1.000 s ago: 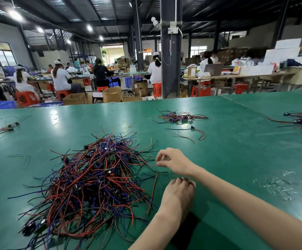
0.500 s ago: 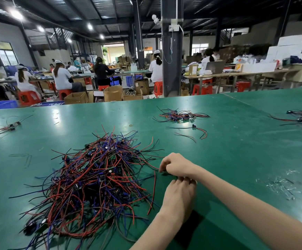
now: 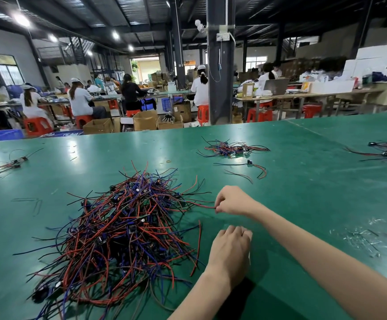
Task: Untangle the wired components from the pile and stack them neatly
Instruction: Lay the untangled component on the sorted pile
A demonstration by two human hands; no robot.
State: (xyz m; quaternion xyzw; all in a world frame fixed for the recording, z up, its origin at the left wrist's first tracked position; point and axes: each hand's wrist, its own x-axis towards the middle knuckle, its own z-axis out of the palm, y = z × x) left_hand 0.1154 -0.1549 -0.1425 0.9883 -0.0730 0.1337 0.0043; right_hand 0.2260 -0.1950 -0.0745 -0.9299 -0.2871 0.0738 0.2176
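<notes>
Right of the centre-frame pile on the bench, my right hand pinched the tip of a red wire, my left hand lay curled, hold unclear; a slow outward pull seemed due next.

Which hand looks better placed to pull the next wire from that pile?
Right hand: it pinches a red wire leading out of the pile. The left hand rests curled beside it, no wire showing.

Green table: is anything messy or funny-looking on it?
Yes. The big pile is a snarl of red, blue and black wires. One wired component lies alone beyond it, apart from the small heap. On the right, pale scraps litter the table.
</notes>
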